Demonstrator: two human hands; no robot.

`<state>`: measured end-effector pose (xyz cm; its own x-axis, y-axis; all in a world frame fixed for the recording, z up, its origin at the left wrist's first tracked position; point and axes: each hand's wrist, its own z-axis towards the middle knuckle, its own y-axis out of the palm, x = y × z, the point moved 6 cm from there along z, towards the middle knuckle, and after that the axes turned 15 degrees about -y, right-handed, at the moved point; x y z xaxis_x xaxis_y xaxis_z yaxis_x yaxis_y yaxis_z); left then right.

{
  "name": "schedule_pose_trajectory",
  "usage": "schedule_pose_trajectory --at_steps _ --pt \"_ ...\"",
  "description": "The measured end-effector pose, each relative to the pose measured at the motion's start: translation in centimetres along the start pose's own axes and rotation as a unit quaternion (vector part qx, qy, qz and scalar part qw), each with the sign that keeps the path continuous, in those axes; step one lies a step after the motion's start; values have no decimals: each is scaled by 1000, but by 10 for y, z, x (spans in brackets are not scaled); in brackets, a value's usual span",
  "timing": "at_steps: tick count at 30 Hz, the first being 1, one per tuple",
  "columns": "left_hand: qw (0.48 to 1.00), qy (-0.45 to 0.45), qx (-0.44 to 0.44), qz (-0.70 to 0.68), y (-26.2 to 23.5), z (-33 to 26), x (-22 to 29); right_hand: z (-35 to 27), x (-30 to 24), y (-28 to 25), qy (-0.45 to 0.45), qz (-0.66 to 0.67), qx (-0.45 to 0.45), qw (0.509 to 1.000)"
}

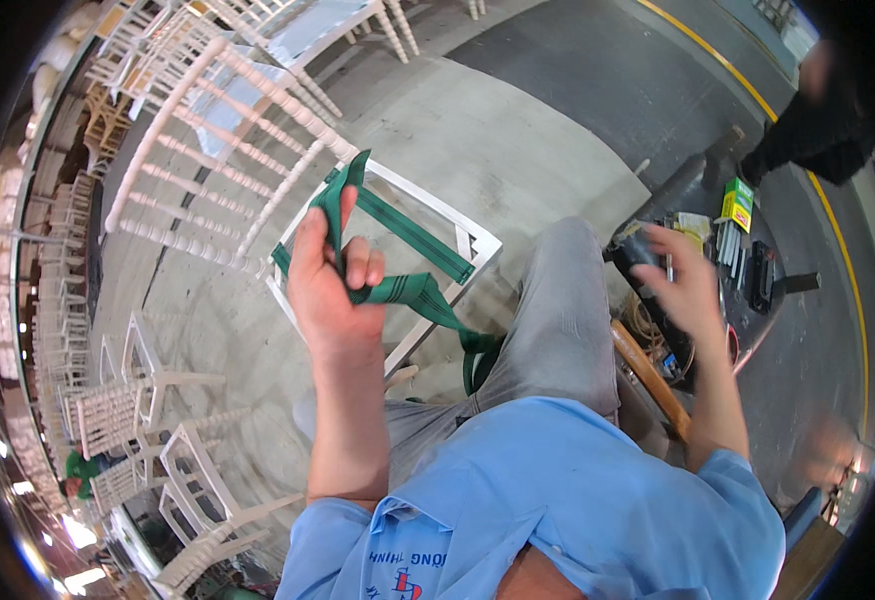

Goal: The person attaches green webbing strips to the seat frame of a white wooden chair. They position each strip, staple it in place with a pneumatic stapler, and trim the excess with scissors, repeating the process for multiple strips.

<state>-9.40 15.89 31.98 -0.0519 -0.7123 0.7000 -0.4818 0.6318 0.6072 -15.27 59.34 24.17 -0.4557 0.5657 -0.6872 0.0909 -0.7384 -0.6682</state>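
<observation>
My left hand [336,270] is closed around a green webbing strap [408,291] with darker stripes. One end sticks up past the fingers, and the rest hangs down beside my knee. A white wooden chair [303,115] with turned spindles lies tipped in front of me, its seat frame [438,200] facing up. One green strap [413,237] is stretched across that frame. Over on the right, my right hand [686,285] hovers with thumb and fingers apart at the edge of a black work surface [703,205]; I see nothing held in it.
On the black surface are a green and yellow box [737,204], several pale sticks [729,247] and a black tool [761,275]. A wooden bar [650,380] runs by my right thigh. White chairs [198,480] stand at left. A person in dark trousers [823,130] is at the upper right.
</observation>
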Motion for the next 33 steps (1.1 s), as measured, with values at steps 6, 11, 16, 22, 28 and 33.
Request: schedule_pose_trajectory --at_steps 6,11,16,22,28,33 --pt "996 81 19 -28 62 -13 0 75 -190 191 -96 391 -145 904" --pt "971 175 -78 141 44 -12 39 85 -205 255 58 634 -210 742" --pt "978 66 38 194 -88 1 21 82 -195 261 218 723 -205 623" --pt "956 -187 3 225 -181 -39 -138 65 -168 283 258 724 -238 594" --pt "933 -202 -125 269 -124 -57 -186 81 -154 296 256 701 -225 627" --pt "850 -137 -88 501 -132 -45 -211 127 -171 274 224 647 -223 694"
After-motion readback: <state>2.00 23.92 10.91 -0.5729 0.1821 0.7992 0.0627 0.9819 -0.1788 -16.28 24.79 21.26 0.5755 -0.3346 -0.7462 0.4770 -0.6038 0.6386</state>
